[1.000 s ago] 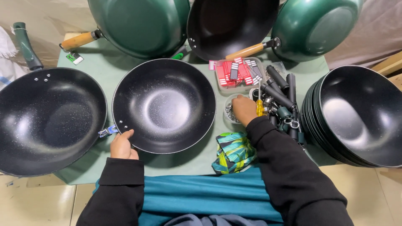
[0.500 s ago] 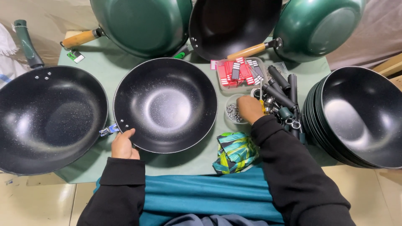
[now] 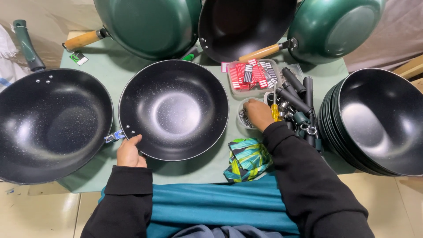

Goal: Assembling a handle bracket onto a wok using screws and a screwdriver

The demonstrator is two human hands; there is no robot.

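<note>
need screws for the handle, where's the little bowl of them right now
In the head view the small bowl of screws sits right of the centre black wok, just below the tray of red packets, with the right hand reaching into it.

The wok point(image 3: 174, 108) is black, speckled and handleless, sitting upright on the green mat, its near-left rim gripped just beside a small metal bracket. The bowl point(image 3: 243, 118) is small and round, holds small metal parts, and stands just right of the wok, partly hidden
</note>
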